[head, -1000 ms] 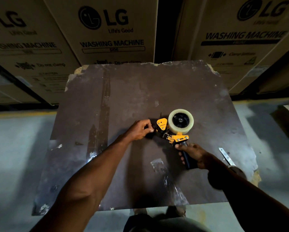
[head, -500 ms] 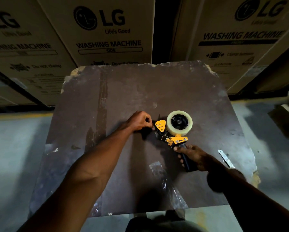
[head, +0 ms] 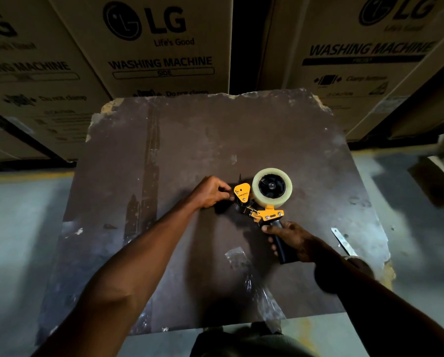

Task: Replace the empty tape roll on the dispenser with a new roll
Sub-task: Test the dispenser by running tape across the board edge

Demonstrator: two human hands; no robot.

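Bench: a worn dark-brown board (head: 190,140) with chipped pale edges, set in front of tan cardboard cartons (head: 148,47) printed "LG WASHING MACHINE".
Dispenser: a yellow-and-black handheld tape dispenser (head: 263,210) lies on its side right of the bench's middle, handle pointing toward the near edge.
Roll: a full roll of clear tape (head: 271,186) sits on the dispenser's black hub, on the side toward the far edge.
Right hand: the right hand (head: 291,239) is wrapped around the black handle, fingers curled closed on it.
Left hand: the left hand (head: 210,193) is at the dispenser's front end beside the yellow triangular plate, fingertips drawn together; what they pinch I cannot tell.
Near edge: crumpled clear plastic film (head: 251,276) lies on the bench toward the near edge.
Right edge: a flat grey metal strip (head: 340,239) lies near the bench's right edge.
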